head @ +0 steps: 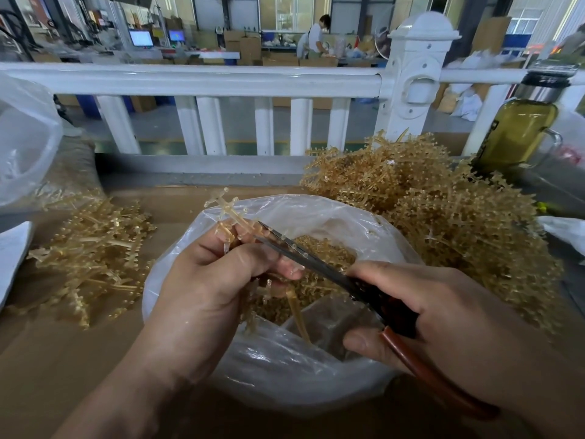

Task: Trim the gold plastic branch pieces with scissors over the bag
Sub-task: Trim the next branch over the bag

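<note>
On my feed the left hand [218, 280] is clenched around a translucent gold plastic branch piece [232, 217], fingers and thumb curled over its stem. The knobbed, cross-shaped tip sticks up past the knuckles and another length hangs down below the palm. The right hand [443, 318] grips a pair of scissors with dark steel blades and reddish-brown handles [316, 264], with the thumb laid along the lower handle. The blades are slightly parted and point up and left, with their tips right at the branch just above the left fingers. A few small knobs of the branch sit along the blade edge.

Both hands hover over a clear plastic bag [285, 369], its mouth rolled open. Inside it lies a heap of small gold trimmings [323, 248].

The bag sits on a brown cardboard surface [63, 359]. To its left lies a loose spread of gold branch pieces [91, 248], and to its right is a much larger tangled mound of gold branches [427, 201]. Behind the mound stands a glass bottle of yellow-green liquid with a steel collar [516, 131]. A second, crumpled clear bag [25, 137] sits at the far left. A white railing [221, 79] runs across behind the surface, and beyond it a person [316, 36] stands at a distant bench.
</note>
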Available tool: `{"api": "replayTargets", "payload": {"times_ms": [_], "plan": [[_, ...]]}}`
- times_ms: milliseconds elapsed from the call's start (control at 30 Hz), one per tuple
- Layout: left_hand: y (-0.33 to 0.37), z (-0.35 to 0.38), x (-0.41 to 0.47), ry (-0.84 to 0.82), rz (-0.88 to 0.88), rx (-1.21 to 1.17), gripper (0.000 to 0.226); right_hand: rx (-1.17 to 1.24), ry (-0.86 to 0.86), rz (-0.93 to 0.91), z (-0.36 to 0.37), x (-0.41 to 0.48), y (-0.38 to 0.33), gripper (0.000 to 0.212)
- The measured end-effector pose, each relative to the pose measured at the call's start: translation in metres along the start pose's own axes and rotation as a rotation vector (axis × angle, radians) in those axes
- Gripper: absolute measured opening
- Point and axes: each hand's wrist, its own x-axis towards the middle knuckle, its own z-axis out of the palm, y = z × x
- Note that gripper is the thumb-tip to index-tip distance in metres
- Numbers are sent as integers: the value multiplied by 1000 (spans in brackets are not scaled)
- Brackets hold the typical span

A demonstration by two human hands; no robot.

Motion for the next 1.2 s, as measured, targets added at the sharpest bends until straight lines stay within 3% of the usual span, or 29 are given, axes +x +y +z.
{"api": "replayTargets", "payload": {"times_ms": [167, 633, 1000, 1200], "plan": [[0, 0, 0, -1, 5, -9, 31, 5, -8, -6, 0, 0, 0, 56], [-4, -1, 1, -9, 52, -14, 27, 25, 24, -43, 4, 2, 2, 53], [-7, -1, 0, 5, 75, -30, 14, 60, 36, -70, 10, 4, 0, 38], [-6, 0, 0, 5, 74, -28, 20, 60, 43, -77, 11, 4, 2, 42]]}}
